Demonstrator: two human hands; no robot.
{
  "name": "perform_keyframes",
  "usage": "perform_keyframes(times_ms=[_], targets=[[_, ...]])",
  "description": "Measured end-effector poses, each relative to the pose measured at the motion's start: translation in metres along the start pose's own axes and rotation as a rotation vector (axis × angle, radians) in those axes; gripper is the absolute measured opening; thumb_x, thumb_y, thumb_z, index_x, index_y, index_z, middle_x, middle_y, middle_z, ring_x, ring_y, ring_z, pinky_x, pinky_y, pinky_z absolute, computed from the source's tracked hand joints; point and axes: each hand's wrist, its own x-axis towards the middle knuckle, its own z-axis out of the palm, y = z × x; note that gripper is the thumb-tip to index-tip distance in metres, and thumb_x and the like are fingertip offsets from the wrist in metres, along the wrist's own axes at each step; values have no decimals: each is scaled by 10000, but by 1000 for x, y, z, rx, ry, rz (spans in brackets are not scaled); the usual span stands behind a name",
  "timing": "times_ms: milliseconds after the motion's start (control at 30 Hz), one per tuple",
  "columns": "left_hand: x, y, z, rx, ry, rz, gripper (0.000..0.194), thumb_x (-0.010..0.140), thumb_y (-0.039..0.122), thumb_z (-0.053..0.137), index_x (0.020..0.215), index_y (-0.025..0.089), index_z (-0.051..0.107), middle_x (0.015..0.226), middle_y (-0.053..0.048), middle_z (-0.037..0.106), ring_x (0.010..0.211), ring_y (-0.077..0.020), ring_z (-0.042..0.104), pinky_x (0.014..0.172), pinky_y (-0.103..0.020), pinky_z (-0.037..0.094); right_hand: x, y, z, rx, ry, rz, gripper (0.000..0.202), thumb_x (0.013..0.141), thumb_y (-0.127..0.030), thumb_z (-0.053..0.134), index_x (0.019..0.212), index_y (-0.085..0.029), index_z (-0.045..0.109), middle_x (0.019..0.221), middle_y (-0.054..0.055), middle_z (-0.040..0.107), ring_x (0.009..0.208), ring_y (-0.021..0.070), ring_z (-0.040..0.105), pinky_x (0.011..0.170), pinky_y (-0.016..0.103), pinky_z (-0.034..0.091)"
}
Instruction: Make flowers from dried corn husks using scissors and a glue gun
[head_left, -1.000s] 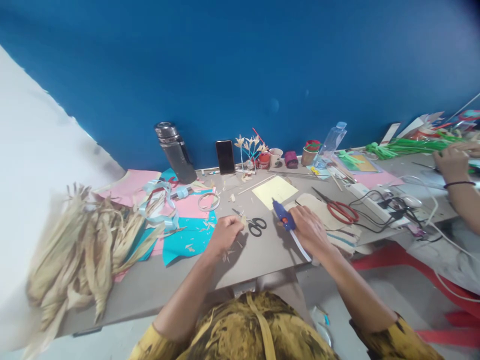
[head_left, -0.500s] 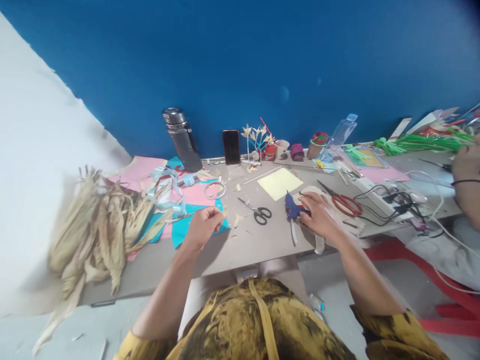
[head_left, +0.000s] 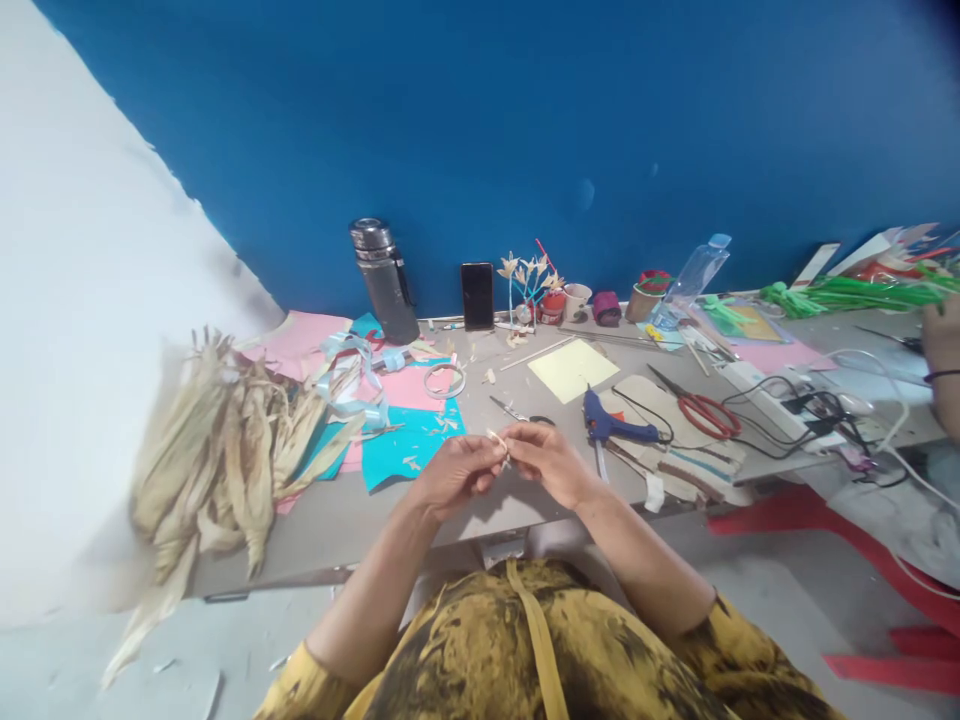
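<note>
1. Scrap of pale material (head_left: 496, 438) centre stage, pinched where your left hand (head_left: 459, 472) and right hand (head_left: 553, 465) come together over the near side of the worktop (head_left: 319, 530)!
2. Light pressure wins here; something this small looks easy to crush or tear.
3. One side steadies, the other adjusts: don't let both pull at once.
4. Glue gun (head_left: 622, 428) lies just to your right, so mind its tip, possibly hot.

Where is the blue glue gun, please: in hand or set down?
Set down: the glue gun lies ungripped; left hand and right hand meet at a pale scrap.
</note>
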Motion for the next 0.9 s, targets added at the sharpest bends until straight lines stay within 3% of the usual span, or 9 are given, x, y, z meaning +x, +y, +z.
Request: perform_keyframes(times_ms=[200,333,400,533,700,900], targets=[[4,-13,1,6,-15,0,398,576,424,885,610,112,641,551,8,558,398,-32,404,430,-194,206,-6,8,1,217,-38,150,341,680,-415,878,867,-169,735,662,16,653,534,68,461,440,181,219],[3,-11,-5,85,-34,-22,373,612,444,837,688,113,682,620,-21,603,429,-52,419,446,-213,225,-7,6,-3,302,-63,208,330,624,-356,923,772,-166,699,677,26,651,590,89,530,445,171,215],[3,-6,-13,268,58,7,320,667,424,779,735,122,697,631,-26,615,457,-78,440,466,-229,264,-7,2,-8,336,-44,195,317,611,-324,932,735,-167,685,684,15,635,577,77,494,446,170,218],[5,0,-21,824,439,246,115,757,278,641,710,175,664,632,-6,620,577,-140,518,575,-271,366,-10,-10,-26,330,91,96,277,622,-282,923,726,-166,694,783,21,655,576,58,431,445,178,235],[9,-12,-9,1354,463,335,55,793,198,620,740,203,634,860,-64,662,867,-227,592,697,-310,377,-16,-15,-35,267,131,88,309,626,-339,915,731,-166,682,848,44,697,578,62,457,434,176,243],[12,-24,-11,1514,443,364,194,911,189,490,756,206,606,879,-90,628,861,-235,583,679,-312,347,-16,-2,-35,125,131,65,366,644,-426,889,767,-161,669,812,54,713,533,68,470,421,190,249]])
